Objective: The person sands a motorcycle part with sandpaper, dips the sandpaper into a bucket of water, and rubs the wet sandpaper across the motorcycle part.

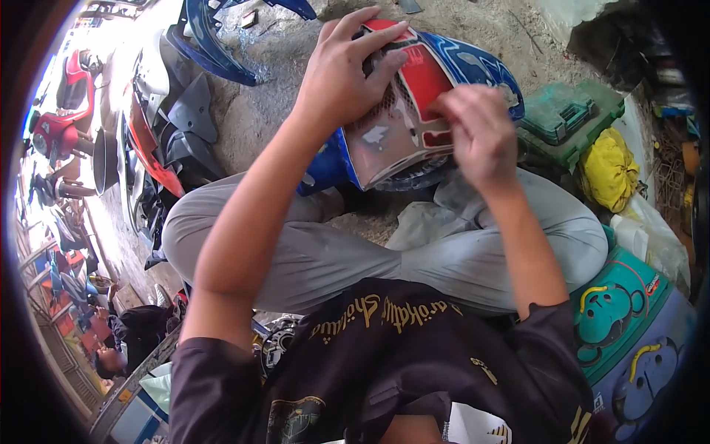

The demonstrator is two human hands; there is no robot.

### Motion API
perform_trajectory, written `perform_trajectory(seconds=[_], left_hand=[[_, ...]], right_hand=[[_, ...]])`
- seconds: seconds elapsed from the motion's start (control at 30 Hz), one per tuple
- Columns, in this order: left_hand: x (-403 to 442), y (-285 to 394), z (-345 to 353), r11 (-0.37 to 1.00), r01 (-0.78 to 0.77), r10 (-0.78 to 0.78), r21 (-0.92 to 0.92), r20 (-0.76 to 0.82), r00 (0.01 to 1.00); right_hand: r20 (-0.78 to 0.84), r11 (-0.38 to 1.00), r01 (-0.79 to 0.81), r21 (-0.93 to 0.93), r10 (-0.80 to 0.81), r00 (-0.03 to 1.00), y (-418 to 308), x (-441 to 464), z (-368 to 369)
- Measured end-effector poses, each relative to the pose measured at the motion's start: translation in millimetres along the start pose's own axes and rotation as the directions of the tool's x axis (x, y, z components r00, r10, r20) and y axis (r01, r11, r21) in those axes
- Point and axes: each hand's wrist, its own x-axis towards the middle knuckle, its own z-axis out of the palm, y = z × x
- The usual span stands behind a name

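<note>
A blue plastic motorcycle panel (473, 63) with red and pale sections lies in front of my crossed legs. My left hand (347, 70) rests on the panel's upper left part, its fingers spread over the red section (425, 81). Bent fingers of my right hand (477, 129) meet at the right edge of that red section; they are slightly blurred, and what they pinch, if anything, is too small to name. Below the red section, the pale area (381, 140) looks scuffed, with whitish patches.
Blue curved parts (214, 55) and grey and orange panels (192, 107) lie at the left. On the right are a green case (569, 115), a yellow bag (610, 170) and teal packaging (621, 296). Another person (137, 333) is at the lower left.
</note>
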Motion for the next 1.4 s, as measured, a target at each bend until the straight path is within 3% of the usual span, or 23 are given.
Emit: perform_trajectory(seconds=[0.1, 0.23, 0.33, 0.37, 0.5, 0.63, 0.73, 0.8, 0.87, 0.93, 0.97, 1.07, 1.1, 1.23, 1.4], left_hand=[[-4, -20, 2, 0.975, -0.212, 0.198, -0.060, -0.182, 0.963], [-15, -12, -19, 0.984, -0.159, 0.169, -0.084, 0.126, 0.978], [-21, -14, -24, 0.991, -0.134, 0.135, -0.015, 0.163, 0.977], [-25, -13, -22, 0.989, -0.149, 0.143, 0.020, 0.186, 0.972], [-31, 9, -22, 0.992, -0.093, 0.072, 0.089, 0.215, 0.974], [-33, 9, -20, 0.996, -0.062, 0.051, 0.068, 0.152, 0.987], [-40, 7, -17, 0.998, -0.013, 0.009, 0.056, 0.078, 0.997], [-47, 5, -13, 0.998, -0.025, 0.023, 0.061, 0.032, 0.999], [-47, 12, -18, 0.999, -0.023, 0.022, 0.049, 0.036, 0.999], [-51, 7, -14, 0.998, -0.047, 0.046, 0.051, 0.015, 0.999], [-50, 6, -12, 0.998, -0.040, 0.040, 0.052, 0.009, 0.999], [-51, 8, -11, 0.999, -0.018, 0.018, 0.051, 0.002, 1.000], [-50, 8, -10, 0.999, -0.013, 0.013, 0.051, -0.004, 1.000], [-49, 12, -11, 0.997, -0.022, 0.023, 0.072, -0.017, 1.000], [-53, 14, -11, 0.997, -0.027, 0.028, 0.076, -0.018, 0.999]], right_hand=[[0.022, 1.000, -0.024, 0.007, 0.023, 0.999, 15, 22, -3], [0.027, 0.998, 0.054, 0.028, -0.055, 0.998, -10, 28, 4], [0.006, 0.998, -0.066, -0.024, 0.067, 0.998, 18, 22, 5], [0.029, 0.998, -0.011, -0.064, 0.013, 0.999, 19, 18, 6], [0.076, 0.997, 0.022, 0.071, -0.027, 0.997, -18, 24, 7], [0.028, 0.997, -0.059, -0.059, 0.060, 0.998, 5, 22, 6], [0.062, 0.996, 0.040, 0.077, -0.044, 0.997, -24, 28, 12], [0.043, 0.998, 0.062, 0.012, -0.063, 0.997, -2, 27, 9], [0.048, 1.000, -0.027, 0.005, 0.027, 0.999, 10, 24, 4], [0.046, 0.998, 0.067, -0.001, -0.067, 0.997, -10, 20, 8], [0.099, 0.998, 0.035, 0.050, -0.040, 0.994, -25, 21, 5], [0.030, 0.998, 0.031, -0.047, -0.030, 0.999, 0, 16, 5], [0.006, 0.999, -0.051, 0.006, 0.051, 0.999, 7, 18, 4], [0.056, 0.992, 0.121, 0.036, -0.123, 0.991, -27, 14, 15], [-0.017, 0.995, 0.095, 0.025, -0.095, 0.995, -7, 7, 15]])
